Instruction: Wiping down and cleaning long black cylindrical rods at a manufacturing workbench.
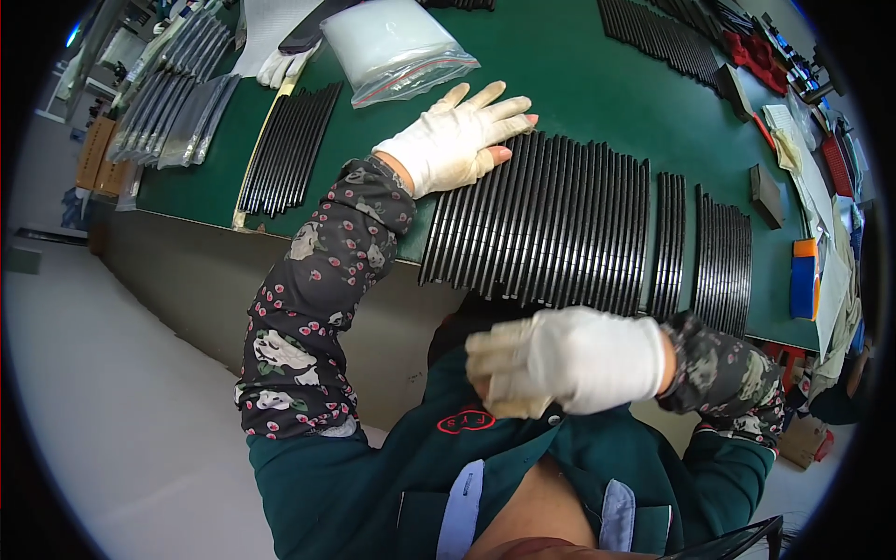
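Slim black rods lie side by side in a wide row on the green table, their near ends at its front edge. My left hand, in a white glove with bare thumb and fingertip showing, rests with spread fingers at the far left corner of that row. Before the near ends hovers my right hand, also gloved, its slightly blurred fingers stretched out to the left. No rod shows in either hand. Just right of the row lie a narrow group of rods and another group.
Left of my arm is another rod group; beyond it are plastic-wrapped bundles. A clear zip bag with white contents lies at the back. Further right are a dark block, a blue-orange box and more rods.
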Demonstrator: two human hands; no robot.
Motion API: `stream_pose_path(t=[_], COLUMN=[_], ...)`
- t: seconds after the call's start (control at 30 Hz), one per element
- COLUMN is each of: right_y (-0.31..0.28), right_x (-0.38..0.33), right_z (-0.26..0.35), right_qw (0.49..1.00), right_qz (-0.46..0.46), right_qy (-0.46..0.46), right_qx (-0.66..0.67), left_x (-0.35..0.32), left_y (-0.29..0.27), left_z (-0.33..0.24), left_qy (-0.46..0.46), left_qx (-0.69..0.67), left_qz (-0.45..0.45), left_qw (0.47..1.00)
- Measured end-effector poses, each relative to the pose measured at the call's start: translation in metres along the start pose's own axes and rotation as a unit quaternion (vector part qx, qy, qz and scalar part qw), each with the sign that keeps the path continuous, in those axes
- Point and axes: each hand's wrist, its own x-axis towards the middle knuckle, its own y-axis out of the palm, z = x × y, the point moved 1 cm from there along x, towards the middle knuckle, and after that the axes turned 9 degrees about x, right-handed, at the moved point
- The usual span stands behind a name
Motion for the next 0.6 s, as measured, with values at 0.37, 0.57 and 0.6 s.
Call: stream_pose_path(t=[0.37, 0.57, 0.6], right_y=[-0.009, -0.044, -0.045], right_x=[-0.041, -0.095, -0.099], right_z=[0.02, 0.04, 0.043], right_qw=[0.989, 0.872, 0.816], right_qz=[-0.061, -0.46, -0.522], right_qy=[0.132, 0.139, 0.194], right_qx=[0.025, 0.095, 0.152], left_x=[-0.003, 0.006, 0.007], left_y=[-0.005, -0.016, -0.014], left_z=[0.001, -0.021, -0.031], left_qy=[0.018, 0.082, 0.104], left_qx=[0.049, 0.007, 0.022], left_qz=[0.025, -0.021, 0.004], left_qw=[0.998, 0.996, 0.994])
